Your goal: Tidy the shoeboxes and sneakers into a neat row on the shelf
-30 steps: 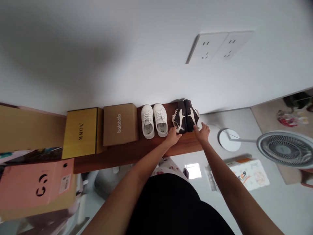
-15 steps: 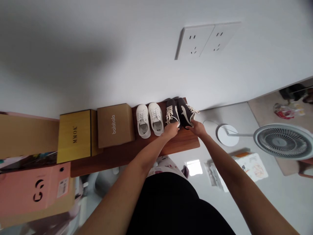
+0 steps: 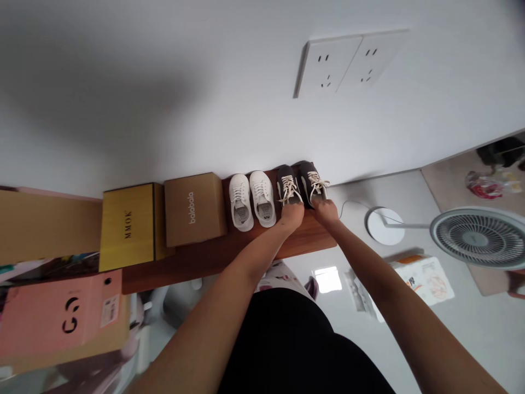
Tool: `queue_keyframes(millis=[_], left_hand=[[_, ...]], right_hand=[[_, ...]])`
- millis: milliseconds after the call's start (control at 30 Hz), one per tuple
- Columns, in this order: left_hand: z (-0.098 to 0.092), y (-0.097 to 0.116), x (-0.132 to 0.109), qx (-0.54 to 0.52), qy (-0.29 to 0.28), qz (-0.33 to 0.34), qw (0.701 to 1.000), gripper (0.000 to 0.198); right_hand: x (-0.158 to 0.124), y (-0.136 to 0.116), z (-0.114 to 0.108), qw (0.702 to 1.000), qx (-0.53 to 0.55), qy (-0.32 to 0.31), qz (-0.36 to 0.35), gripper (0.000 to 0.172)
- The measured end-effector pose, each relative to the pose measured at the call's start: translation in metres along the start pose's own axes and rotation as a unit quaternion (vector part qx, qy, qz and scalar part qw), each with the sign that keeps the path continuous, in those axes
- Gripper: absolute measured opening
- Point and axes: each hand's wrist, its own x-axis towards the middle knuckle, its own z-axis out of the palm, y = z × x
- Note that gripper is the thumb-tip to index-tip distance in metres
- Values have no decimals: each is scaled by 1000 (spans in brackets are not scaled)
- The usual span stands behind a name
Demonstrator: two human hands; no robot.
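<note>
My left hand is clamped on the near end of one dark sneaker, and my right hand on the other dark sneaker. They sit on the wooden bench, just beside white sneakers, a brown "balabala" box and a yellow "MMOK" box.

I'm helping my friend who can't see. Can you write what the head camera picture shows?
Two bare hands, the left hand and the right hand, are at a pair of dark sneakers with cream laces on a wooden shelf. Next to them are white sneakers, then a brown balabala box and a yellow MMOK box.
</note>
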Motion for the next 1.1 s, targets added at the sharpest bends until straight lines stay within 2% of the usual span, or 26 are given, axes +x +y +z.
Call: queue_keyframes(millis=[267,500,600,733,833,900,967,1033,1100], left_hand=[[0,4,8,-8,15,7,1000,32],[9,0,9,-23,51,22,998,31],[13,-8,1,-47,76,59,994,27],[14,-23,-17,-130,147,93,976,33],[15,-47,-47,-228,175,90,953,31],[21,-73,-79,-294,164,79,938,27],[34,-105,-119,-345,141,40,927,24],[54,-142,-165,-394,113,-24,912,24],[78,-184,-211,-463,96,-120,873,30]], right_hand=[[9,0,7,1000,0,-22,8,19],[11,-9,12,999,15,-35,23,20],[6,-10,10,999,15,-10,28,21],[-13,-18,4,992,47,88,78,30],[-34,-41,1,970,140,163,118,32],[-53,-66,5,952,226,164,122,31],[-74,-98,15,936,315,104,121,29],[-95,-135,31,915,389,-18,108,22],[-111,-174,47,873,457,-157,58,15]])
